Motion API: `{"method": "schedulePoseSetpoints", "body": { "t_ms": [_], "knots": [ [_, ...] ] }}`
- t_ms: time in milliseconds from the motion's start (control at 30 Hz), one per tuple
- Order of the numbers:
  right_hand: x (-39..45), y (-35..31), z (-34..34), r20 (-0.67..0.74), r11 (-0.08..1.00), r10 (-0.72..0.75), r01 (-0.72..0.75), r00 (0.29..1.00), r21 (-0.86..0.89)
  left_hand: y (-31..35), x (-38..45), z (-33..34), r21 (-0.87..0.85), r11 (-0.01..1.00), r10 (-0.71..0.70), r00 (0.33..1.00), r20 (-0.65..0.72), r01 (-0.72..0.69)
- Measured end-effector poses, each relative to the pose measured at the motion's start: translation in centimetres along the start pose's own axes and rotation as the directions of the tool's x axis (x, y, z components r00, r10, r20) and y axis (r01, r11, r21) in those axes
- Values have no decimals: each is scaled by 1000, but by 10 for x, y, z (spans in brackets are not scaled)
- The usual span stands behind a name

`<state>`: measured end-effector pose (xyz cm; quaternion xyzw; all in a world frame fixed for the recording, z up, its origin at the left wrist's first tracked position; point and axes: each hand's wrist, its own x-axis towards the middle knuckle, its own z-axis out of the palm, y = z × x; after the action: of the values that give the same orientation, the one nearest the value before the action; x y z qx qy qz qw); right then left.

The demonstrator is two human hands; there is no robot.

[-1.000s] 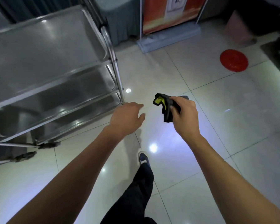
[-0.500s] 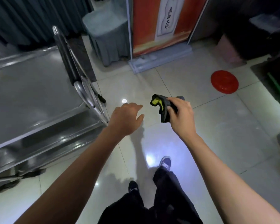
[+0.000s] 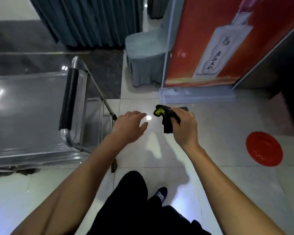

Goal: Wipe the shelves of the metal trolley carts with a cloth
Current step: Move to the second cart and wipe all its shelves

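The metal trolley cart [image 3: 32, 112] stands at the left, its shiny top shelf seen from above, with a black-padded handle [image 3: 69, 99] at its near end. My right hand [image 3: 185, 126] grips a bunched dark cloth with a yellow patch [image 3: 165, 116] over the floor, right of the cart. My left hand [image 3: 129, 128] hovers with relaxed fingers just right of the cart's end, touching nothing. The lower shelves are mostly hidden under the top one.
A red round disc [image 3: 264, 150] lies on the tiled floor at the right. A red standing sign [image 3: 210, 48] on a grey base, a covered chair [image 3: 146, 60] and dark curtains [image 3: 87, 21] stand ahead. My legs and a shoe [image 3: 159, 194] are below.
The view has swung round the cart's end, so the cart now appears lower and farther left. Both hands keep their pose, the right still holding the cloth.
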<state>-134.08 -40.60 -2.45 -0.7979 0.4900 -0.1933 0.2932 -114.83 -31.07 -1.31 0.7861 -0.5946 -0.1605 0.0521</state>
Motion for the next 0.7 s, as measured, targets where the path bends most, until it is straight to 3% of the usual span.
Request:
{"method": "schedulePoseSetpoints", "body": {
  "t_ms": [167,333,700],
  "knots": [
    [110,-6,14,41,994,-96,94,995,47,-25,76,-19,-37,992,-125,990,-60,123],
    [222,-19,36,100,982,-182,177,978,62,-73,157,-31,-110,964,-246,969,-36,241],
    [437,-70,67,176,947,-316,297,932,125,-152,322,-100,-148,931,-346,935,-74,333]
  ]
}}
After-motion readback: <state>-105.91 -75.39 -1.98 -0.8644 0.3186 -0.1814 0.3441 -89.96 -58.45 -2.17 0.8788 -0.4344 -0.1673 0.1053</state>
